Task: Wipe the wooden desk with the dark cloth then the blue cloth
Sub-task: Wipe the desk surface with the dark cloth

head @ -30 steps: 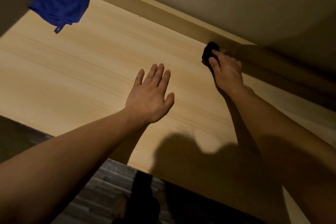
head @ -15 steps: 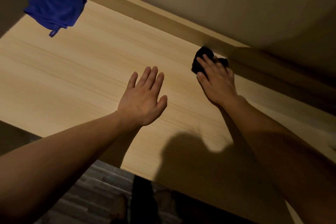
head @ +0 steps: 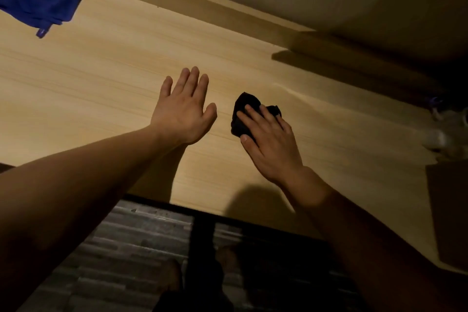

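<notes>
The light wooden desk (head: 101, 71) fills most of the view. My right hand (head: 269, 144) presses the bunched dark cloth (head: 241, 114) flat onto the desk near its middle; the fingers cover the cloth's right part. My left hand (head: 183, 111) rests just left of it, palm down, fingers spread, holding nothing. The blue cloth (head: 38, 4) lies crumpled in the far left corner of the desk, against the back ledge.
A raised wooden ledge (head: 202, 10) runs along the desk's back edge below the wall. Some pale, blurred objects (head: 448, 129) sit at the right edge, with a dark boxy shape (head: 448, 210) in front of them. The desk's front edge and dark floor lie below.
My right hand has dragged the dark cloth from the back ledge toward me, to the middle of the desk. My left hand stays flat; the view has shifted.
</notes>
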